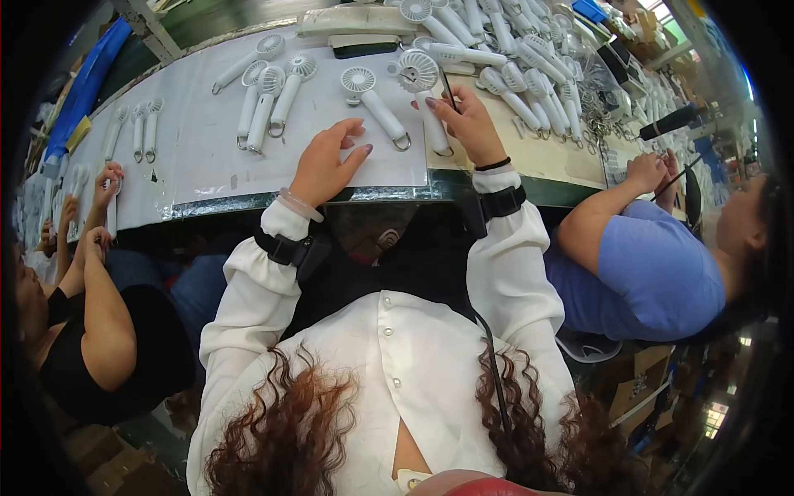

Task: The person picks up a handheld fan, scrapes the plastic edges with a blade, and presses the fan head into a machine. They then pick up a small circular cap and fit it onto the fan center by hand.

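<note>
My left hand [329, 161] hovers over the near edge of the worktable, fingers apart, holding nothing. Beside it a white handheld fan [379, 113] lies with its round grille away from me and a metal ring at its handle end. In my right hand [471, 124] is a thin black stick-like tool [449, 89]; its tip is too small to make out. The thumb and fingertips of this hand also touch the handle of another white handheld fan [432, 128]. Something greyish shows at one side of that fan's round head.
Several white fans [266, 103] lie to the left, and a large heap of them [529, 66] fills the far right. Metal rings [608, 136] lie near the heap. A dark green tray [372, 47] stands at the back. Co-workers sit on both sides, the right one in a blue shirt [653, 264].
</note>
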Motion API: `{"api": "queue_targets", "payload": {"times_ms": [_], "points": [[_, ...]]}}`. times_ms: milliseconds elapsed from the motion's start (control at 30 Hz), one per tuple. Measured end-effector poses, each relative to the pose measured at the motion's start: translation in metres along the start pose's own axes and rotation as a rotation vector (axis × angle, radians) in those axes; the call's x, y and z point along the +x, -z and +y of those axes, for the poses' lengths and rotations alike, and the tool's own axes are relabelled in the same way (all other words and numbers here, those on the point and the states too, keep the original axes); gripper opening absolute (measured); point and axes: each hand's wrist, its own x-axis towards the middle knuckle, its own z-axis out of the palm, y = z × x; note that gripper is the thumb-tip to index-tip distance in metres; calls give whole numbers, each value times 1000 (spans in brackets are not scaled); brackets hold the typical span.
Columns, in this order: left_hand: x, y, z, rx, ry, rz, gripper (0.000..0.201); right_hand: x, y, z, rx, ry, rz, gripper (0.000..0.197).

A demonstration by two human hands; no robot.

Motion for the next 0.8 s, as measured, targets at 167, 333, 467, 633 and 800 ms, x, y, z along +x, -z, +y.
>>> {"api": "queue_targets", "payload": {"times_ms": [167, 333, 467, 633, 800], "points": [[1, -8, 14, -277, 114, -83, 44, -8, -27, 1, 77, -129, 44, 26], [3, -14, 16, -262, 84, -95, 46, 2, -35, 16, -79, -31, 152, 32], [1, -16, 18, -178, 71, -61, 43, 9, -45, 22, -304, 72, 173, 35], [-4, -16, 13, -32, -85, -43, 41, 8, -45, 4, -587, 80, 250, 42], [-6, -14, 12, -52, -104, -24, 40, 8, -38, 19, -379, 27, 115, 37]]}}
